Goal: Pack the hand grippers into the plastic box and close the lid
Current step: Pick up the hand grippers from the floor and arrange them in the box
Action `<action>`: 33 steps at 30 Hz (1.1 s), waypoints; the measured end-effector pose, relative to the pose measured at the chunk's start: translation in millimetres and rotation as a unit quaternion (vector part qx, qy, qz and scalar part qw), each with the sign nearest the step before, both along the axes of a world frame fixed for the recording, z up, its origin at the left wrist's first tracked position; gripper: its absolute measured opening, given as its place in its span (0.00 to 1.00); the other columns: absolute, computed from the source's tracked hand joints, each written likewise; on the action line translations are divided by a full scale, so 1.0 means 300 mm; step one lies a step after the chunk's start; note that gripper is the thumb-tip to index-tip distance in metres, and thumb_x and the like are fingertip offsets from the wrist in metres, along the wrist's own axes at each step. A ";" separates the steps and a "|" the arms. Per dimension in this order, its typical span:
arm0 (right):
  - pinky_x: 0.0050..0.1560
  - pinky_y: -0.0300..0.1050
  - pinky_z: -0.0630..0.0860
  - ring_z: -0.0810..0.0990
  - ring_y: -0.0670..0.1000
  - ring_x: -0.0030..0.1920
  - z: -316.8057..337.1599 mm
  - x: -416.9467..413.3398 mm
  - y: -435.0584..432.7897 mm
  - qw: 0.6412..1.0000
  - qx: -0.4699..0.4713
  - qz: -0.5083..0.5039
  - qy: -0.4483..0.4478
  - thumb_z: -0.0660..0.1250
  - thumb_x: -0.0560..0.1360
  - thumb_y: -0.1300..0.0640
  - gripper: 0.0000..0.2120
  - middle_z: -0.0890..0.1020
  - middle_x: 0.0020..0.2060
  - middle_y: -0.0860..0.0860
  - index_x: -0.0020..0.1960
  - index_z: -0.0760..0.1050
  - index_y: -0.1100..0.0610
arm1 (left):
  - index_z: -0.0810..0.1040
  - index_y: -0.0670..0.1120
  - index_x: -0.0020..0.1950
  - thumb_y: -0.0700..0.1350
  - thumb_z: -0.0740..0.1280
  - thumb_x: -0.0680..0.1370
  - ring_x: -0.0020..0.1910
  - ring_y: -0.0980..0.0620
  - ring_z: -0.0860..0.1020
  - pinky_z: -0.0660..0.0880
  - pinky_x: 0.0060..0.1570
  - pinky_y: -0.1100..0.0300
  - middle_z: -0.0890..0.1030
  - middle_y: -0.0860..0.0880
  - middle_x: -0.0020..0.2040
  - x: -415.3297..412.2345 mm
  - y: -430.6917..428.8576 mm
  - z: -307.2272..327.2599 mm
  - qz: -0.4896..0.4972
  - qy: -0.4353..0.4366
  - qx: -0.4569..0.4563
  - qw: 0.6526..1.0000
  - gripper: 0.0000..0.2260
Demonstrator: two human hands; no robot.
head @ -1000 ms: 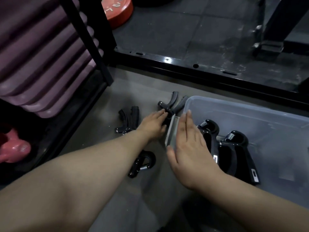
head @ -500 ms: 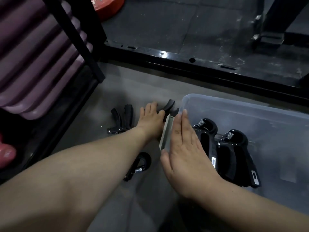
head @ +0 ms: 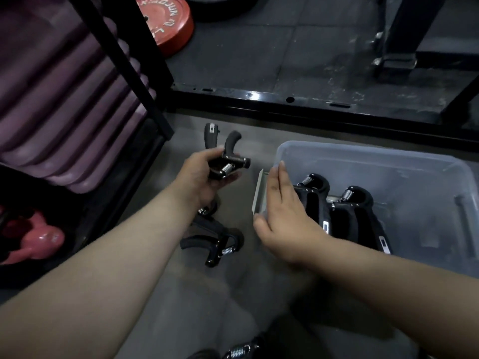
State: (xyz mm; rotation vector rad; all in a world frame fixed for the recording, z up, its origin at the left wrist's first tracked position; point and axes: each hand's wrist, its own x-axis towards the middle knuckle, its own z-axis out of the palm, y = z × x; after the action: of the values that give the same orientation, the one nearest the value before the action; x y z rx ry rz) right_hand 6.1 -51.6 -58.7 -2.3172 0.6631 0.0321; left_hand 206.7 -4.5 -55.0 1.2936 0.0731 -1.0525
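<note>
My left hand (head: 199,177) grips a black hand gripper (head: 228,156) by its spring end, lifted off the floor with its handles pointing away. My right hand (head: 282,216) rests flat, fingers straight, against the left rim of the clear plastic box (head: 388,161). Two black hand grippers (head: 313,200) (head: 360,211) stand side by side inside the box. More hand grippers lie on the floor under my left wrist (head: 217,244), and another shows at the bottom edge (head: 241,351). I see no lid.
A black rack (head: 129,63) with purple mats (head: 51,99) stands at the left, a pink kettlebell (head: 36,237) below it. A red weight plate (head: 168,24) lies beyond. A black steel frame bar (head: 311,104) runs across behind the box.
My left hand closed round a hand gripper on the floor and lifted it. The right hand has stayed on the box rim. The camera has shifted.
</note>
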 end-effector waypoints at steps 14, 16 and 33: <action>0.70 0.41 0.64 0.67 0.43 0.69 0.100 -0.214 -0.135 0.968 0.006 -0.084 -0.236 0.63 0.79 0.53 0.26 0.68 0.67 0.43 0.75 0.61 0.51 | 0.80 0.47 0.51 0.41 0.74 0.72 0.29 0.52 0.77 0.70 0.24 0.63 0.84 0.45 0.43 -0.206 0.072 0.254 -0.299 -0.244 0.085 0.919 0.09; 0.66 0.44 0.69 0.71 0.46 0.66 0.136 -0.216 -0.184 0.986 -0.052 0.015 -0.154 0.59 0.79 0.44 0.24 0.73 0.66 0.44 0.73 0.63 0.49 | 0.81 0.46 0.52 0.42 0.74 0.72 0.32 0.52 0.78 0.70 0.24 0.63 0.83 0.46 0.43 -0.255 0.035 0.274 -0.369 -0.262 0.083 0.888 0.10; 0.50 0.54 0.79 0.81 0.60 0.46 -0.001 -0.213 -0.233 0.975 0.087 -0.186 0.081 0.54 0.82 0.50 0.16 0.80 0.46 0.60 0.56 0.68 0.63 | 0.81 0.45 0.57 0.33 0.60 0.68 0.57 0.52 0.75 0.70 0.63 0.60 0.78 0.50 0.56 -0.431 -0.053 -0.013 -0.279 -0.644 0.057 0.710 0.21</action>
State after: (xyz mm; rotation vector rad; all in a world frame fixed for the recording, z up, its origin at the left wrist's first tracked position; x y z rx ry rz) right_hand -57.7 -121.4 -58.9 -2.0048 1.1219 0.1020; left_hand 77.4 -20.4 -59.1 1.9734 -1.4174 -0.3841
